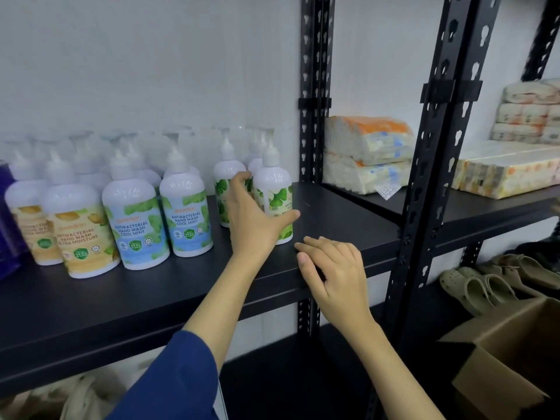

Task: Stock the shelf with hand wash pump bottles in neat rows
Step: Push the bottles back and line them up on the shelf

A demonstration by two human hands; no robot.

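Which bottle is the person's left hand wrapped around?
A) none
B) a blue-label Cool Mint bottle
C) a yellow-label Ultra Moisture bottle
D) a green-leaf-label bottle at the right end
D: the left hand curls round the green-leaf-label bottle at the right end of the shelf.

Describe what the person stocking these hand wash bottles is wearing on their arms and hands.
The left hand and right hand are bare, with no gloves, rings or watch visible. The left arm has a loose dark blue sleeve pushed up the forearm; no sleeve shows on the right arm.
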